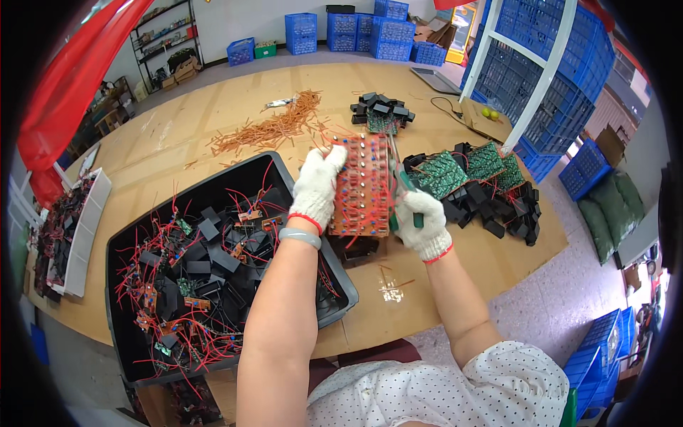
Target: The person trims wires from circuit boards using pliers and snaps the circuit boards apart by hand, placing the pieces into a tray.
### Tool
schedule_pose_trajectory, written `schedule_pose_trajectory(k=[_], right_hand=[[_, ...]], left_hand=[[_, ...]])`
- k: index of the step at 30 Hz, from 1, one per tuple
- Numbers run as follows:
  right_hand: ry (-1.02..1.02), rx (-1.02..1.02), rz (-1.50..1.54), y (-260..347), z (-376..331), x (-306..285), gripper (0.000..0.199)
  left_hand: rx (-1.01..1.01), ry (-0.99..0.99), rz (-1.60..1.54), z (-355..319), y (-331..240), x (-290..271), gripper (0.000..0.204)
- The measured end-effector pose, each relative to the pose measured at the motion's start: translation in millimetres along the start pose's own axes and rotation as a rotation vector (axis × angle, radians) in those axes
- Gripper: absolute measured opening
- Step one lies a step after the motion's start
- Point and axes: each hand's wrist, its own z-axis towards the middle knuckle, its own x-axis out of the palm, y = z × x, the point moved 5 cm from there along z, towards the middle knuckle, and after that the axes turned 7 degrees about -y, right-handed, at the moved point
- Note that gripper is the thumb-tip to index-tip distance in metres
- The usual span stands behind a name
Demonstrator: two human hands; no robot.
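Note:
My left hand (318, 181), in a white knit glove, grips the left edge of an orange-brown circuit board panel (361, 192) covered in rows of small components and red wires. In my gloved right hand (421, 220) is a pair of green-handled scissors (406, 181); their metal blades run along the panel's right edge. Below the left forearm stands a large black tub (346, 290) full of black blocks, small boards and red wires. Right of my right hand lie green circuit boards (441, 175) with black blocks (491, 213) attached or beside them.
Thin orange-brown strips (274, 128) are heaped on the cardboard-covered table (171, 128). Another pile of black blocks (384, 108) sits beyond the panel. A white tray (84, 235) of wired parts is at the left edge. Blue crates (548, 78) are stacked behind a white frame at right.

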Motion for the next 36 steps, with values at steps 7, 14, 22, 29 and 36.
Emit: schedule_pose_trajectory(k=[7, 14, 22, 29, 36], right_hand=[[-0.081, 0.201, -0.650, -4.4, 3.2, -39.3, 0.030], [-0.017, 0.167, -0.184, -7.3, 5.6, -59.0, 0.035], [0.050, 0.166, 0.035, -8.9, 3.5, -61.6, 0.039], [0.044, 0.205, 0.142, -4.2, 1.2, -60.7, 0.043], [0.055, 0.246, 0.246, -1.2, 8.8, -64.7, 0.047]], left_hand=[[0.150, -0.135, 0.973, -9.8, -10.6, 6.4, 0.038], [1.035, 0.317, 1.463, -20.1, -74.8, 76.4, 0.036], [0.750, 1.188, 2.021, -51.6, -49.9, 116.9, 0.043], [0.761, 1.271, 2.333, -39.3, -46.5, 117.1, 0.034], [0.278, 1.437, 2.002, -23.1, -57.7, 98.5, 0.050]])
